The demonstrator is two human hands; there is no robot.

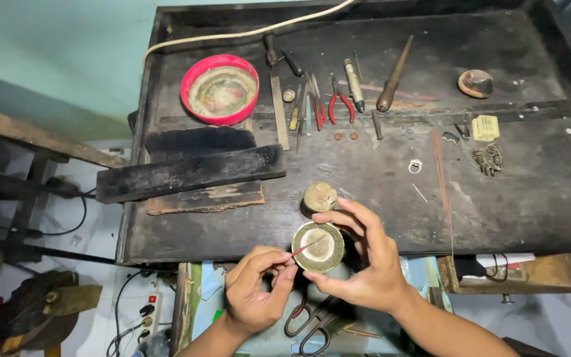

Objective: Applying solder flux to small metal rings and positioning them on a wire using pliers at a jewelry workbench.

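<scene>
At the near edge of the dark, scuffed desk, the right hand holds a small round tin, its fingers curled over the far rim and the thumb pressed to the near side, so the open face with its pale, crusted content points up toward the camera. The left hand sits just beside it, fingers pinched on a thin red-tipped stick whose far end lies inside the tin. Just behind the tin, a small round wooden block stands on the desk. Below the hands, a pair of scissors lies on a lower surface. Farther back on the desk, a red bowl with a grimy inside sits near the left corner, and to its right lies a row of hand tools, among them red-handled pliers and a wooden-handled awl. 2 dark wooden slabs stick out over the left edge. Toward the right lie a small silver ring, a yellow box, a clump of metal chain and a rounded brown stone. A pale cable runs across the back left corner.
</scene>
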